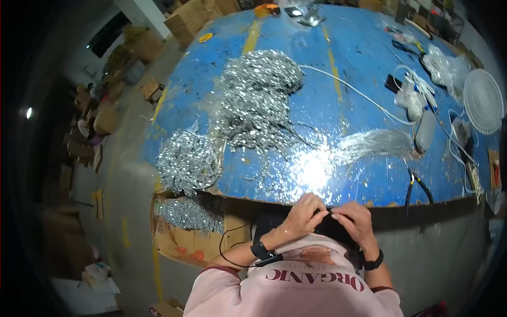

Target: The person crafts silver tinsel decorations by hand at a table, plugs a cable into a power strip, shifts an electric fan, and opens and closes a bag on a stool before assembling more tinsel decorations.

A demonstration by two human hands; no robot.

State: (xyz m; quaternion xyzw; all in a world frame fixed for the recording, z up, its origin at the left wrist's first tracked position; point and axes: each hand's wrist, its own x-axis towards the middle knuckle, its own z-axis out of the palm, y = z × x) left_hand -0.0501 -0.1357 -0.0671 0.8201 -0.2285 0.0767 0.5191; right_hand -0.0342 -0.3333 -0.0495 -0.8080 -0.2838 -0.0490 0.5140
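Observation:
My left hand and my right hand are close together at the table's front edge, fingers pinched around something too small to make out. Both hands are closed. Beyond them, a large heap of silver tinsel lies on the blue table. A smaller tinsel bunch hangs at the table's left corner. To the right, a bundle of thin silvery strands lies flat. Black-handled pliers rest near the front edge, right of my right hand.
An open cardboard box with more tinsel stands below the table's left corner. A white fan, white cables, a grey device and plastic bags are at the right. Boxes stand behind.

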